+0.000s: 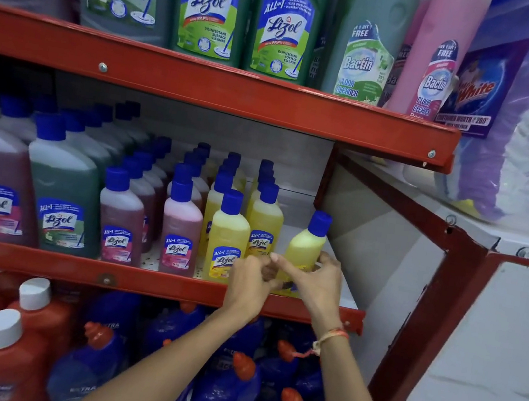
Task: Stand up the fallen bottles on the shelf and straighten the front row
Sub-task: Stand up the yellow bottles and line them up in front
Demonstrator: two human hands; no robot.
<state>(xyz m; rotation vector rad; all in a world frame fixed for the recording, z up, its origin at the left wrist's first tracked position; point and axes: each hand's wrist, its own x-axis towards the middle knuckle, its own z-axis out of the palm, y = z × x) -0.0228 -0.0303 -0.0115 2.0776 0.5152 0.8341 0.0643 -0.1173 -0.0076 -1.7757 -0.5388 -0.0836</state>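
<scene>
A small yellow bottle [305, 245] with a blue cap stands slightly tilted at the right end of the middle shelf's [79, 266] front row. My right hand [314, 282] and my left hand [251, 283] both grip its lower body from the front. To its left stand two yellow Lizol bottles [227, 239], then two pink ones [179, 235], all upright near the shelf's front edge. The base of the held bottle is hidden behind my fingers.
Larger pink and green Lizol bottles [65, 189] fill the shelf's left side. The upper shelf [205, 87] holds big cleaner bottles. Below are red bottles [0, 352] and blue Bactin bottles [221, 398]. A red frame [428, 316] borders the right side.
</scene>
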